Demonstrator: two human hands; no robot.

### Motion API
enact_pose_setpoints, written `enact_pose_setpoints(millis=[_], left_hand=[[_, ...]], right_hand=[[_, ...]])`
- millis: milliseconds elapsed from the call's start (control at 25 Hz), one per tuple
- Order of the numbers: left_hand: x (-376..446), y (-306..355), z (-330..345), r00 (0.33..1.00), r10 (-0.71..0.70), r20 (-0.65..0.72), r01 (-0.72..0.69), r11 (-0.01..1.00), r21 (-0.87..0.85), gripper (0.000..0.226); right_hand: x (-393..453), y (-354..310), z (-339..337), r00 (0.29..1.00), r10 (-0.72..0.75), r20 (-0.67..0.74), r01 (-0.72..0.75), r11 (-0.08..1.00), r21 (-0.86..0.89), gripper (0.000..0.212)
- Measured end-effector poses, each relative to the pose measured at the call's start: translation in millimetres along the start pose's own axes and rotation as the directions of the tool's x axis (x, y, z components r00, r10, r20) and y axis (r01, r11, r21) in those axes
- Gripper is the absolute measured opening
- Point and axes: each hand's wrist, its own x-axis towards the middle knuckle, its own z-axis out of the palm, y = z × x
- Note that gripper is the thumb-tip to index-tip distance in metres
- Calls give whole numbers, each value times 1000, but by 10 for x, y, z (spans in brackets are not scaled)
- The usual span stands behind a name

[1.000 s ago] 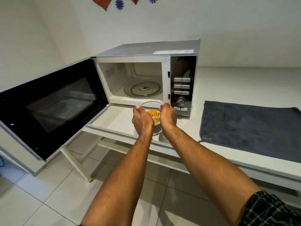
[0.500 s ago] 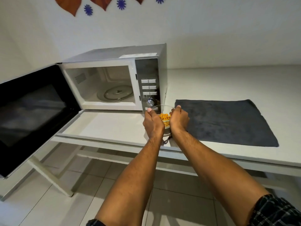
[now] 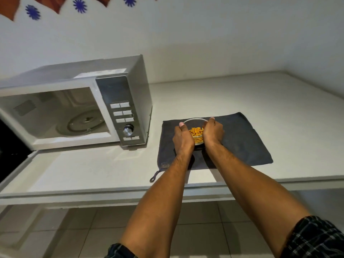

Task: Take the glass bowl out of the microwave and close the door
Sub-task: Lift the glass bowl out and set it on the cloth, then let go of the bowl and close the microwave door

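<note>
A small glass bowl (image 3: pixel 195 121) holding orange snack pieces is over the dark grey cloth (image 3: pixel 242 140), right of the microwave. My left hand (image 3: pixel 183 137) grips its left side and my right hand (image 3: pixel 213 132) grips its right side. Whether the bowl rests on the cloth or hovers just above it, I cannot tell. The silver microwave (image 3: pixel 119 94) stands on the white counter with its cavity and glass turntable (image 3: pixel 85 122) exposed. Its black door (image 3: pixel 11 146) hangs wide open at the far left edge of the view.
The white counter (image 3: pixel 260 101) runs right to a wall corner. Its front edge lies near my forearms, with tiled floor below. The cloth has a hanging loop (image 3: pixel 154 176) at its near left corner. Paper decorations (image 3: pixel 80 5) hang on the wall.
Both hands carried the bowl from in front of the microwave rightward to above the grey cloth. The view swung right, leaving most of the open door out of frame.
</note>
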Motion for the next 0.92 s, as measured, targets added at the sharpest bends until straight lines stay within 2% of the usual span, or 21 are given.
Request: enact_pose_setpoints(millis=[160,520,560,640,720,800,920], left_hand=[[76,28,244,998,13,67,-14,1000,9,56],[148,45,335,993,35,111,-45,996,82,59],[145,40,302,992,75,101,-84,993,88,58],[132,35,172,974,222,45,-226,967,121,54],[138,46,-55,928,373,-8,-365,913,182,47],[152,51,-354,862,507,-13,-485,831,274,45],[136,31,-900,758,652,25,-599,681,422,42]], right_hand=[[243,56,-106,999,18,-27,-18,1000,-11,58],[380,105,-140,997,71,-12,-71,997,-26,57],[349,86,-150,998,32,-45,-34,998,-59,55],[236,28,-171,969,-181,-166,163,980,-114,45],[58,-34,-139,871,-432,-233,428,901,-68,34],[-176,-59,-10,790,-586,-177,600,799,33,34],[-614,-5,338,756,-654,34,644,752,140,37]])
